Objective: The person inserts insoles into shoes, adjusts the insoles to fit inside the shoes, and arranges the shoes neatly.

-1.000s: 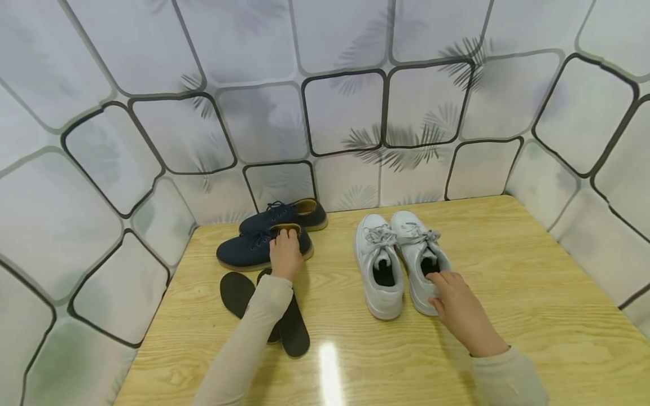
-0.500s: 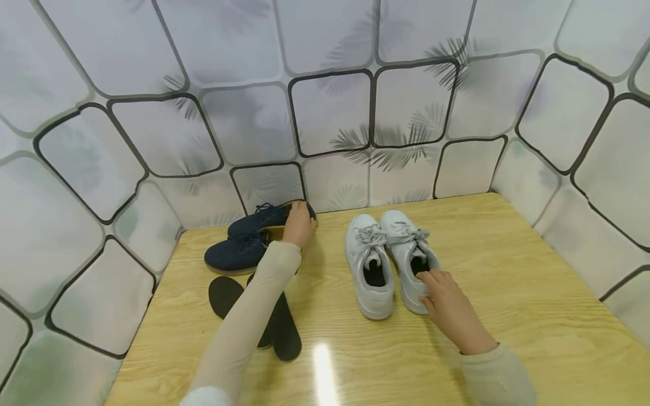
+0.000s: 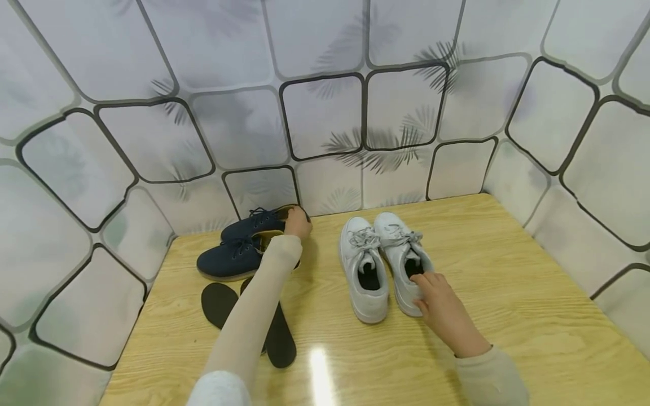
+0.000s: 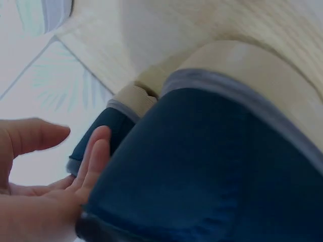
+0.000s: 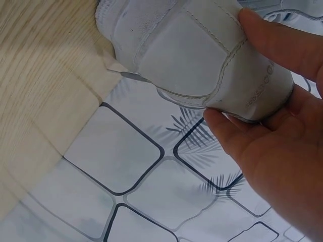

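Observation:
My left hand (image 3: 298, 223) is at the heel of the far navy lace-up shoe (image 3: 238, 228). In the left wrist view the fingers lie against that heel and the thumb stands apart from them. The near navy shoe (image 4: 202, 166) fills much of that view; in the head view my forearm covers part of its heel. My right hand (image 3: 447, 307) grips the right white sneaker (image 3: 393, 239) by the heel collar, thumb on one side and fingers on the other, as the right wrist view shows. The left white sneaker (image 3: 370, 307) stands alongside it.
Dark insoles (image 3: 280, 338) lie on the wooden table (image 3: 355, 361) in front of the navy shoes, partly under my left forearm. A patterned wall (image 3: 325, 124) closes off the back and both sides. Both pairs of shoes stand toward the rear edge.
My left hand has moved from the near navy shoe's heel back to the far one's. The right hand keeps its grip on the white sneaker. The head view has shifted slightly.

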Demonstrator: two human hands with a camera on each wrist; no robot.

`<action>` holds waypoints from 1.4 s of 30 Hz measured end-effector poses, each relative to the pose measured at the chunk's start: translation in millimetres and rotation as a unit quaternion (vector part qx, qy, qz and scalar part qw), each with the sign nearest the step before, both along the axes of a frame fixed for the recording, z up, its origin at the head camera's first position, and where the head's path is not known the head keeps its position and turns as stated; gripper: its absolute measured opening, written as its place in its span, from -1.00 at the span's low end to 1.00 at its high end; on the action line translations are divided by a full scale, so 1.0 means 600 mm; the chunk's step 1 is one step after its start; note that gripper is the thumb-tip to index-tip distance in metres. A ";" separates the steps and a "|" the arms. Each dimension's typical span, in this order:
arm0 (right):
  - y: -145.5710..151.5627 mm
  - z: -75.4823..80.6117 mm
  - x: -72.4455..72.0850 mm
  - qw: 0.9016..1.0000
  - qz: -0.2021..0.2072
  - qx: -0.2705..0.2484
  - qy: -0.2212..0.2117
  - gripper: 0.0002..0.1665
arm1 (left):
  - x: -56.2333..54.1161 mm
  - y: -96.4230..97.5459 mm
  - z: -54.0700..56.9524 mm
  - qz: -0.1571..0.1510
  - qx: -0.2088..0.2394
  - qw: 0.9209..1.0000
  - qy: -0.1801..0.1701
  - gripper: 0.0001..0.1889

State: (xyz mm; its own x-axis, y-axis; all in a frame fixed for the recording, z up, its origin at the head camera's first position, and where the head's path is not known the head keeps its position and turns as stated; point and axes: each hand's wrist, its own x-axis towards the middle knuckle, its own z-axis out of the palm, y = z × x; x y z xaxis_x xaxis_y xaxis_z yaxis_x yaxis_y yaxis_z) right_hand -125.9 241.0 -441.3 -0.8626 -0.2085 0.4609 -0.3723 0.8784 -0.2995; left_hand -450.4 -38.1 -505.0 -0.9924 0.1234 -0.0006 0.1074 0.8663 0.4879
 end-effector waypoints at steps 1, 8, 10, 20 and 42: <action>-0.001 0.000 0.000 1.000 0.001 -0.001 0.000 -0.45 | 0.030 0.003 0.028 0.005 0.001 1.000 0.002 -0.43; -0.005 0.004 -0.004 1.000 0.007 -0.001 0.001 -0.45 | 0.140 0.011 0.124 0.033 0.012 0.999 0.013 -0.43; -0.005 0.006 -0.004 1.000 0.007 -0.001 -0.002 -0.45 | 0.146 0.011 0.126 0.037 0.023 0.999 0.022 -0.42; -0.008 0.011 -0.005 1.000 0.006 -0.006 -0.014 -0.47 | 0.184 0.015 0.129 -0.019 0.084 0.993 0.078 -0.48; -0.011 0.014 0.002 1.000 0.002 -0.017 -0.026 -0.47 | 0.358 -0.036 0.102 -0.260 -0.023 0.961 0.089 -0.66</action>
